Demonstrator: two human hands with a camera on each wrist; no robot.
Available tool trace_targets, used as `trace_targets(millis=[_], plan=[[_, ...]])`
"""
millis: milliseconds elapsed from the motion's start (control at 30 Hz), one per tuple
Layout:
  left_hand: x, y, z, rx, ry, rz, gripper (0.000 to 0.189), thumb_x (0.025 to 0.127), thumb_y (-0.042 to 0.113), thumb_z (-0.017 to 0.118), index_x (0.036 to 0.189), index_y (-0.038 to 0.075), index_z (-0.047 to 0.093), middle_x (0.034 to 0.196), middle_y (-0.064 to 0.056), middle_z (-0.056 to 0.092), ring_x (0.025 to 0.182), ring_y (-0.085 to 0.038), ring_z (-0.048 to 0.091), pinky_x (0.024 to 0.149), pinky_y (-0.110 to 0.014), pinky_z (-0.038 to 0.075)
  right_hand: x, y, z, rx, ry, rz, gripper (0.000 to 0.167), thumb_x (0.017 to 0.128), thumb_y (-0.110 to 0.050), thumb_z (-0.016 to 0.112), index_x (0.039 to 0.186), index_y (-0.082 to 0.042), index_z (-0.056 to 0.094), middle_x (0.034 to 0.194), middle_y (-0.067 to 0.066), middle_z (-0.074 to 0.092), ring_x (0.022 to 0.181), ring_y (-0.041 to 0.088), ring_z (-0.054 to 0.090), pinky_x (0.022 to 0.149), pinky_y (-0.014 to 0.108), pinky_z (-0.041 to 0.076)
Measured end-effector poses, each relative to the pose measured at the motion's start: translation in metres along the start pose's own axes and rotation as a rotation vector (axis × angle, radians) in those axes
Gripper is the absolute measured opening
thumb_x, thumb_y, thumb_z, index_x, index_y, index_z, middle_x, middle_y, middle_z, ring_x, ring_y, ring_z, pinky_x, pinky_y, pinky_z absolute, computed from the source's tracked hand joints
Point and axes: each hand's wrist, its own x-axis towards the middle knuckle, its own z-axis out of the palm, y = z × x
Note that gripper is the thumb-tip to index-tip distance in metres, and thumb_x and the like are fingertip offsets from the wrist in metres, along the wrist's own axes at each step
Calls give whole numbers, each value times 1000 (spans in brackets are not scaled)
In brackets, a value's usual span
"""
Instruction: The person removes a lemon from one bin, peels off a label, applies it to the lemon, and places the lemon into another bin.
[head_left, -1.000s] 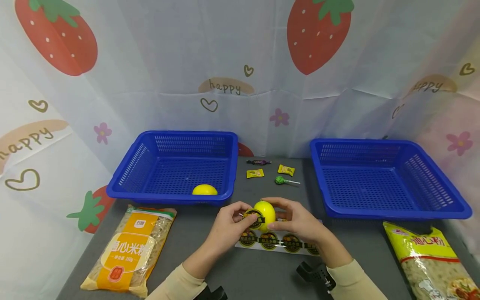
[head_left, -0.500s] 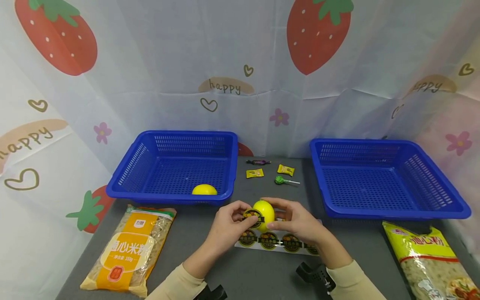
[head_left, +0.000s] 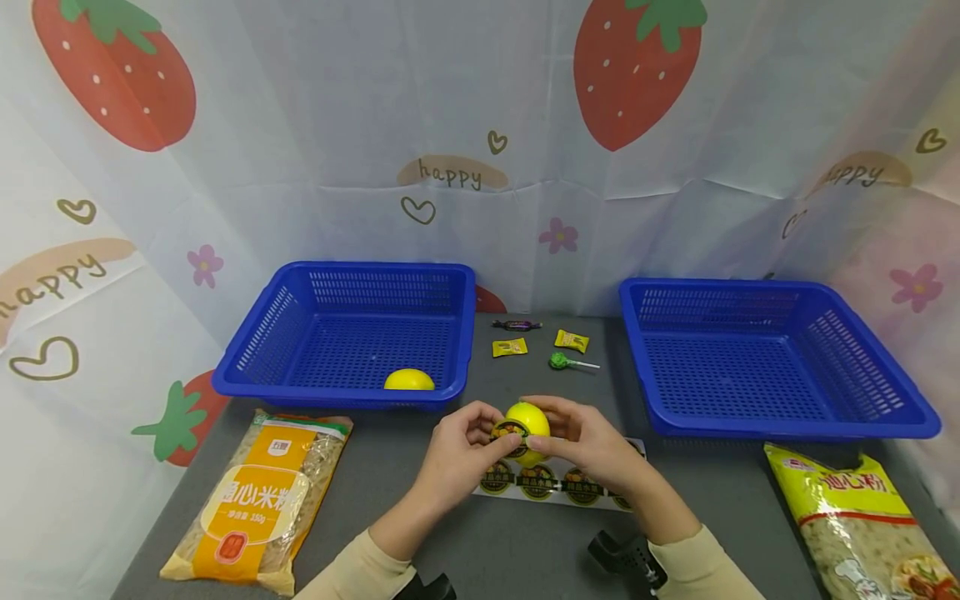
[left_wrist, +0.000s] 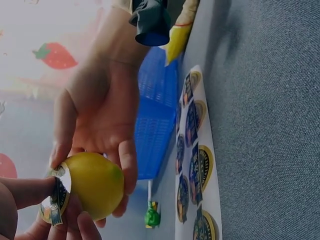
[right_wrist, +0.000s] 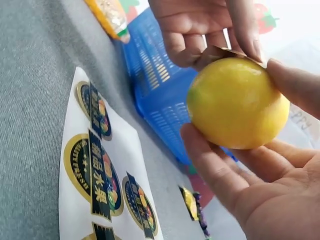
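A pale cloth backdrop (head_left: 360,100), creased and softly folded, hung behind a dark grey table (head_left: 517,550) and along both sides. Its print showed red strawberries (head_left: 637,75) with green leaves, pink flowers (head_left: 558,236), outlined hearts (head_left: 497,142) and "happy" on tan patches (head_left: 453,172). The cloth looked whitest at left, pinkish at right.

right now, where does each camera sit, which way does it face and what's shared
Head: on the head, facing forward and down at the held lemon; left hand, right hand and sleeves show.
Left wrist: worn there, facing past the lemon to the right basket; left hand at lower left, right hand beyond.
Right wrist: worn there, facing past the lemon to the left basket; right hand at lower right, left hand at top.
Shared: both wrist views show lemon, sticker sheet and both hands.
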Motion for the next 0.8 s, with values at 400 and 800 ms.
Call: trace_targets(millis=[400,800], plan=[[-1,-4,0,67,22,4,28,90,32,78,94,7,67,103,-8,74,97,-19,73,79,-27,60,-3,-3,-1,-26,38,-29,50,102,-19,62,148,-6,49,143,19,55,123,32,62,87,36,59],[-1,0,-2,75,51,1,25,87,30,81,91,8,69,91,-5,72,81,-14,71,71,-23,58,-2,-4,-2,-80,31,-45,44,102,-20,61,144,-7,55,138,17,61,115,23,67,87,51,58]])
